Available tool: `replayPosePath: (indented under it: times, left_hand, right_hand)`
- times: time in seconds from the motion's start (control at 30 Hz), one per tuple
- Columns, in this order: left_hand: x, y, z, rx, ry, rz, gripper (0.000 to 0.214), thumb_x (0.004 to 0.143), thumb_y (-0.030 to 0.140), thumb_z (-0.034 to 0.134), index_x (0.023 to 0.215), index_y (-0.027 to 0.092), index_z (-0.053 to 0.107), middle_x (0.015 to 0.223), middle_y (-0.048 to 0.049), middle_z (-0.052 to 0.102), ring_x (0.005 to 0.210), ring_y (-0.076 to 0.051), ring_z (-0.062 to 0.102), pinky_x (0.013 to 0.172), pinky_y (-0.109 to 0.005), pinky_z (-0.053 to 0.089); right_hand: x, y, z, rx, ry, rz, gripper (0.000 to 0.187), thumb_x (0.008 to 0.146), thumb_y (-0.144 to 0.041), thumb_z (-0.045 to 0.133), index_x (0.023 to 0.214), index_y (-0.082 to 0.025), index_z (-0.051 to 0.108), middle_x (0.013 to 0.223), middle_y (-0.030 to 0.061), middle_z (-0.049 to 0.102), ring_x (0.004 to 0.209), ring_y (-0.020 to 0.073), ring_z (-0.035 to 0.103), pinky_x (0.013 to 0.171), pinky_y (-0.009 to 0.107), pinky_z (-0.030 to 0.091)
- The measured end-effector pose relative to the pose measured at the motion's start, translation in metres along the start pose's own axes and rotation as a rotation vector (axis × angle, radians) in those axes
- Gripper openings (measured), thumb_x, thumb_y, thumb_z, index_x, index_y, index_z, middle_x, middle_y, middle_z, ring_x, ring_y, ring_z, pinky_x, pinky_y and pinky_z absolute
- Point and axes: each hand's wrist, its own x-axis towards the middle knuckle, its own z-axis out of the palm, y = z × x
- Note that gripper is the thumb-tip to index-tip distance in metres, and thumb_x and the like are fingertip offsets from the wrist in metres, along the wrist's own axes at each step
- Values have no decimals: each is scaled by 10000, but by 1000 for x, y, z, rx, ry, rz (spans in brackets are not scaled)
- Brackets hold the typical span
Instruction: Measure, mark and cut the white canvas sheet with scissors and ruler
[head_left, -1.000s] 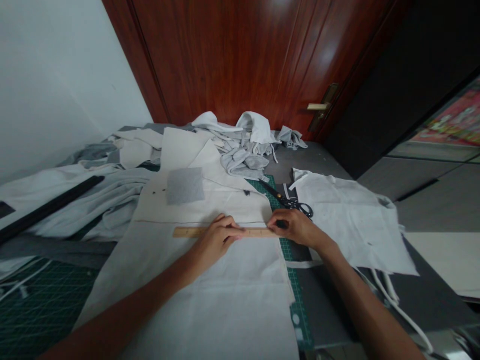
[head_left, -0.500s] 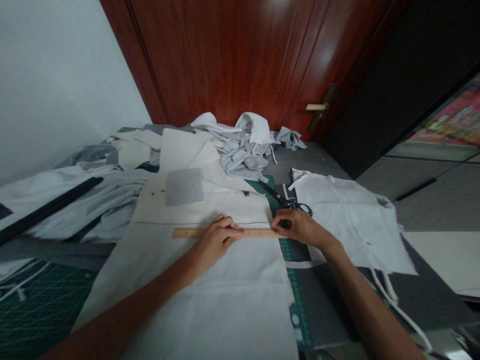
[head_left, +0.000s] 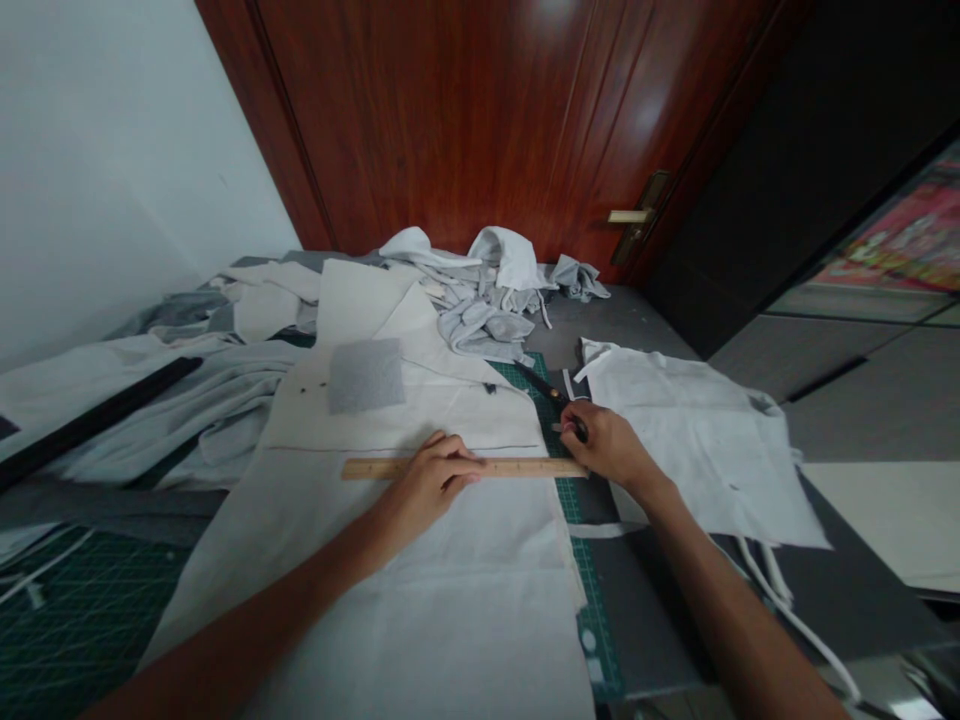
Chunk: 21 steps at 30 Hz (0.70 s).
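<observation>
My left hand (head_left: 427,487) rests on a wooden ruler (head_left: 517,468), its fingers holding the ruler down on a white cloth sheet (head_left: 420,590). A thin dark drawn line (head_left: 397,449) crosses the cloth just above the ruler. My right hand (head_left: 607,446) is beyond the ruler's right end, pinching a small dark tool (head_left: 579,430) whose exact kind I cannot tell. Right beside that hand lie black-handled scissors (head_left: 541,386), their finger loops hidden beneath it. A grey felt square (head_left: 366,375) lies on the cloth.
A green cutting mat (head_left: 592,610) lies under the cloth. Another white cloth piece (head_left: 694,440) lies to the right, and crumpled grey-white fabric (head_left: 480,305) is heaped at the back. A black rod (head_left: 97,410) lies on cloth at left. White cords (head_left: 795,620) trail at lower right.
My right hand has moved up and right, off the ruler's end, and now covers the scissor handles. The ruler's right end shows. My left hand stays on the ruler.
</observation>
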Motion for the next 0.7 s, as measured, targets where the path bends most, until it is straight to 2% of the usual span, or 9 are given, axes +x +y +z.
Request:
replayPosePath:
  times: [0.13,0.23,0.37,0.53,0.7]
  left_hand:
    - [0,0,0,15,-10,0,195,948,110,666,1012,240,796,906,-31,695,912,-179,594,802,-299,500]
    - [-1,-1,0,21,-7,14,184,965,131,648,1028,232,789,906,-33,687,921,-182,585,808,-300,500]
    - [-2,-1,0,41,-17,28,168,984,167,631,1062,217,771,940,-37,686,950,-188,576,836,-310,496]
    - [-3,0,-1,83,-58,4,156,1003,195,607,1044,220,755,976,-37,682,988,-197,573,874,-331,488]
    - [-1,1,-3,110,-74,7,160,1012,205,590,1051,218,744,981,-39,674,990,-201,574,878,-337,489]
  right_hand:
    - [0,5,3,-98,33,83,58,844,-193,569,832,-226,615,772,25,678,659,182,605,601,284,352]
    - [0,10,5,-89,39,89,106,846,-173,565,909,-226,632,794,20,691,671,180,625,608,277,365]
    - [0,14,7,-61,37,65,172,855,-171,557,999,-220,639,824,24,694,703,182,645,637,275,398]
    - [1,13,9,1,71,10,196,848,-150,550,1016,-204,635,869,39,695,683,172,613,642,281,423]
    - [5,12,10,117,155,-59,166,945,-186,505,1050,-210,630,1027,83,712,783,198,647,712,312,479]
